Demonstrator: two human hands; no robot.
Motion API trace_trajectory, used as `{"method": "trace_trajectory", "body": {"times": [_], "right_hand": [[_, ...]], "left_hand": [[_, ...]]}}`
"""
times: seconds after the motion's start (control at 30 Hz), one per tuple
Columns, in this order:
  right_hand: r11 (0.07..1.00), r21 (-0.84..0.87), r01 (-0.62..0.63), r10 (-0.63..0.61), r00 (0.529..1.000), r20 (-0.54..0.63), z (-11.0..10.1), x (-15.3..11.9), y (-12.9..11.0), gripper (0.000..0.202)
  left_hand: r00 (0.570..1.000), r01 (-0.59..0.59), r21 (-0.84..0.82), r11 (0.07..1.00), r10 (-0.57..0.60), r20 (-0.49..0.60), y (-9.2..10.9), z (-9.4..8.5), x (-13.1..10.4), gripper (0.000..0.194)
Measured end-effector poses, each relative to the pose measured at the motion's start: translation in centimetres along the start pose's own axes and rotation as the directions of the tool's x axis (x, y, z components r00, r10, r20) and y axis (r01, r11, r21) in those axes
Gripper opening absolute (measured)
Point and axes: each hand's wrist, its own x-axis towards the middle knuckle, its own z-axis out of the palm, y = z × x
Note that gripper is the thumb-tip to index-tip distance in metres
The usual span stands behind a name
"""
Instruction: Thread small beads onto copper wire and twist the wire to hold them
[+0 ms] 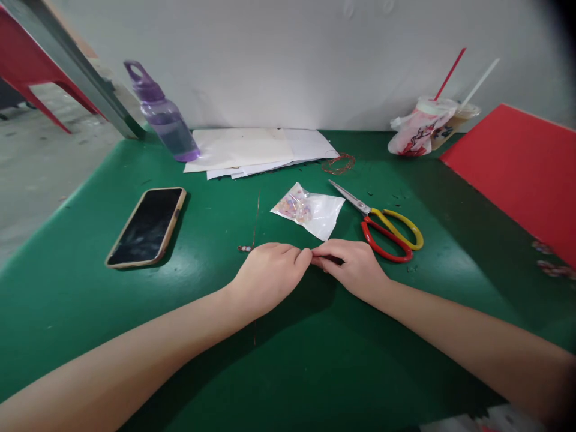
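Note:
My left hand (274, 276) is curled over, its thumb and fingers pressed together. A short strand of beaded copper wire (245, 248) sticks out from beneath its left side. One thin wire end (256, 219) points away from me and another shows below the wrist. My right hand (353, 267) is closed in a pinch, its fingertips meeting those of the left; what lies between them is hidden. Just beyond the hands rests a small clear-and-white packet (310, 209) of colourful beads. Scissors (387, 231) with one red and one yellow handle lie beside my right hand.
A phone (146, 228) lies on the green table (216, 384) at left. Behind are a purple water bottle (168, 123), white papers (256, 150) and a copper wire coil (338, 163). At right are bagged drink cups (425, 126), a red board (517, 168) and beaded pieces (555, 269).

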Motion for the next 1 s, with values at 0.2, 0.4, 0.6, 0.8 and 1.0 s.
{"method": "trace_trajectory", "body": {"times": [0.2,0.4,0.6,0.8,1.0], "right_hand": [[0.999,-0.037,-0.033,0.034,0.999,0.029,0.09,-0.11,-0.04,0.02],[0.987,-0.141,-0.078,0.079,0.997,0.006,0.02,-0.08,-0.18,0.01],[0.989,-0.141,-0.039,0.042,0.999,0.019,-0.13,-0.08,-0.26,0.009],[0.987,-0.158,0.009,-0.006,1.0,0.022,-0.22,-0.13,-0.26,0.011],[0.975,-0.223,0.008,-0.006,1.0,0.01,-0.28,-0.13,-0.58,0.007]], "left_hand": [[0.999,0.031,0.018,0.999,-0.031,0.03,-0.08,-0.15,0.07,0.012],[0.998,0.038,0.006,0.999,-0.038,0.058,-0.47,-0.15,0.02,0.019],[0.997,0.055,-0.027,0.998,-0.054,0.048,-0.47,0.01,0.01,0.02],[0.997,0.05,-0.132,0.99,-0.058,-0.054,-0.31,0.05,0.02,0.019],[0.994,0.092,-0.157,0.983,-0.099,-0.038,-0.7,-0.13,-0.04,0.016]]}}
